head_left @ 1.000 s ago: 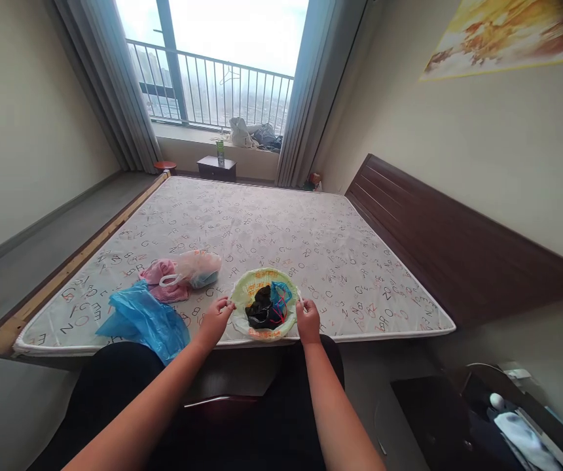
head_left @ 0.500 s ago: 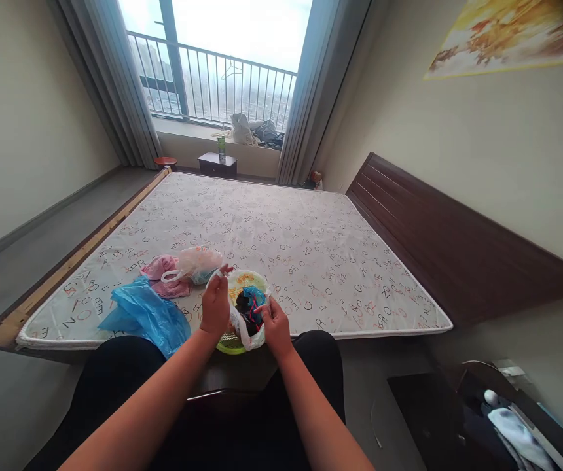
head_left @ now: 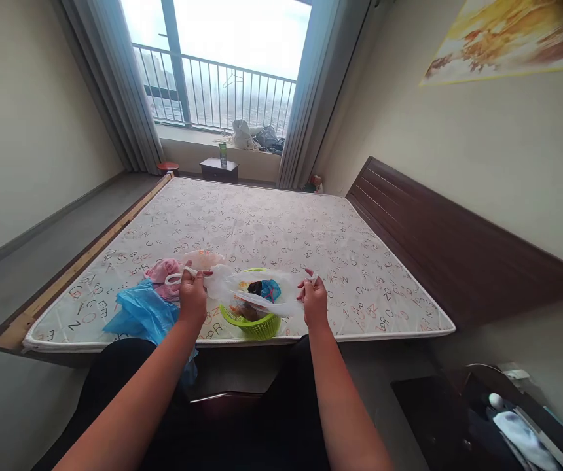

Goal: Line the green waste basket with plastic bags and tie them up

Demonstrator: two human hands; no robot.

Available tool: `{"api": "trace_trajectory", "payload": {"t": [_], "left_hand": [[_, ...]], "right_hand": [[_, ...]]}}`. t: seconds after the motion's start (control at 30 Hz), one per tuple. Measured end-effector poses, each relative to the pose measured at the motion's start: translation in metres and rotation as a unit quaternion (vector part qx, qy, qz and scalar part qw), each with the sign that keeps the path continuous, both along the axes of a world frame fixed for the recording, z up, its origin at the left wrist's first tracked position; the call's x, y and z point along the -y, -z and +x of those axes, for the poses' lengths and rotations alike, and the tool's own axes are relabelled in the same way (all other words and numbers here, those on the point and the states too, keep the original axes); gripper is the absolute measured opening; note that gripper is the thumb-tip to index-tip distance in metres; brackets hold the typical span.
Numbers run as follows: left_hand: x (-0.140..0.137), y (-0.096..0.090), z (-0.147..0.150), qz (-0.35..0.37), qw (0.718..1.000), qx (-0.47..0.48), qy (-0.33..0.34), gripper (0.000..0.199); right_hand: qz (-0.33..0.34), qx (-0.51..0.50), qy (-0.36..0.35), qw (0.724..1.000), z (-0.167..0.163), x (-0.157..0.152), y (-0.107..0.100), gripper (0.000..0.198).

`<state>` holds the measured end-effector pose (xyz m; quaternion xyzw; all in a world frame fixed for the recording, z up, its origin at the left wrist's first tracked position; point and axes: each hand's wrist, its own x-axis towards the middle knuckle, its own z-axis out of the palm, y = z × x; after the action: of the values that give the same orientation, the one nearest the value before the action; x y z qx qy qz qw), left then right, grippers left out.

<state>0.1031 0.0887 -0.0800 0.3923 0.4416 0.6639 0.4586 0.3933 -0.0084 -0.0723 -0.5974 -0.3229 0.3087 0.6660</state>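
Note:
A thin white plastic bag (head_left: 289, 292) is stretched wide between my hands above a green basket (head_left: 256, 328). My left hand (head_left: 194, 291) is closed on one side of the bag's mouth. On the opposite side, my right hand (head_left: 313, 297) grips the other handle. Through the bag's opening I see a blue and black bundle (head_left: 268, 289); what it is I cannot make out. The basket stands near the mattress's front edge. Left of it lie a blue plastic bag (head_left: 144, 311), a pink cloth (head_left: 163, 269) and another whitish plastic bag (head_left: 205, 259).
A mattress (head_left: 262, 222) printed with letters fills the middle, with a dark headboard (head_left: 438, 229) on the right. A wooden bed rail (head_left: 114, 229) runs along the left. At lower right stands a dark table (head_left: 438, 418). A small nightstand (head_left: 219, 171) is by the window.
My hands have moved apart, drawing the white bag's mouth wide and lifting its sides. More of the green basket shows below. The blue bag's end now hangs past the mattress edge.

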Motion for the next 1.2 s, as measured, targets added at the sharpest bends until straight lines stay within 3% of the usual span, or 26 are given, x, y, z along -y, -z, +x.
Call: {"api": "trace_trajectory", "payload": {"t": [0.1,0.2,0.27,0.37,0.43,0.53,0.6,0.73,0.8,0.87,1.03,1.13,1.2], "left_hand": [[0.016,-0.006,0.009,0.096,0.974,-0.206,0.019,0.040],[0.034,-0.021,0.025,0.218,0.903,-0.360,0.089,0.017],[0.045,-0.029,0.039,0.236,0.885,-0.371,0.152,0.016],[0.056,-0.032,0.059,0.152,0.916,-0.272,0.252,0.022],[0.061,-0.030,0.069,0.095,0.919,-0.194,0.329,0.022],[0.066,-0.028,0.075,0.061,0.884,-0.157,0.436,0.021],[0.067,-0.029,0.075,0.058,0.868,-0.161,0.465,0.019],[0.067,-0.031,0.072,0.066,0.853,-0.147,0.497,0.024],[0.067,-0.029,0.071,0.053,0.845,-0.126,0.516,0.033],[0.067,-0.026,0.071,0.042,0.842,-0.128,0.523,0.044],[0.068,-0.024,0.072,0.065,0.842,-0.243,0.477,0.061],[0.070,-0.025,0.073,0.085,0.835,-0.303,0.450,0.046],[0.074,-0.024,0.074,0.101,0.840,-0.283,0.451,0.031]], "right_hand": [[-0.031,0.167,-0.014,0.985,-0.013,0.009,-0.022,0.046],[-0.037,0.376,-0.073,0.923,-0.029,0.015,-0.037,0.031],[-0.043,0.479,-0.108,0.870,-0.039,0.016,-0.042,0.021],[-0.081,0.534,-0.128,0.832,-0.047,0.017,-0.050,0.013],[-0.102,0.520,-0.148,0.835,-0.048,0.020,-0.057,0.007],[-0.098,0.458,-0.205,0.859,-0.049,0.026,-0.069,0.027],[-0.084,0.421,-0.261,0.864,-0.051,0.030,-0.075,0.033],[-0.083,0.395,-0.326,0.855,-0.051,0.035,-0.075,0.007],[-0.088,0.381,-0.302,0.869,-0.050,0.036,-0.070,0.018],[-0.091,0.348,-0.283,0.889,-0.051,0.036,-0.063,0.015],[-0.104,0.298,-0.212,0.925,-0.059,0.034,-0.043,0.014],[-0.102,0.304,-0.135,0.938,-0.061,0.031,-0.034,0.016],[-0.094,0.281,-0.084,0.951,-0.059,0.027,-0.032,0.018]]}}
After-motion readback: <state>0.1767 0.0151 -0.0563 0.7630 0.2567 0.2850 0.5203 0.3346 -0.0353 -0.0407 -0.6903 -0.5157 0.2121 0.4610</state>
